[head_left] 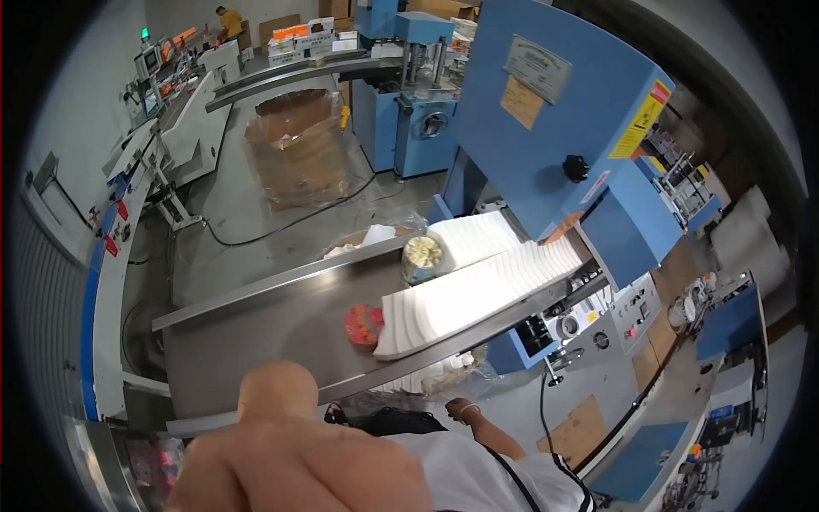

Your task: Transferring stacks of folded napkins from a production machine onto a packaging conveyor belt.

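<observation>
My left hand (324, 461) looms large and close at the lower edge, one finger or thumb pointing upward; its other fingers are hidden or cut off. Lower and farther away, my right hand (461, 410), a band at its wrist, hangs beside my body near the metal conveyor bed, fingers curled in and nothing seen in them. Rows of stacked white paper sheets (469, 299) lie on the metal bed (273, 316), running up to the blue machine. Against their near end sits a round red-orange roll (364, 328). Behind it stands a clear container with pale yellow contents (422, 256).
A tall blue machine (554, 111) with a black knob rises at the right. A plastic-lined cardboard box (299, 154) stands beyond the bed, with a cable across the floor. White scraps (435, 375) lie under the near edge. Another person (229, 24) is far back.
</observation>
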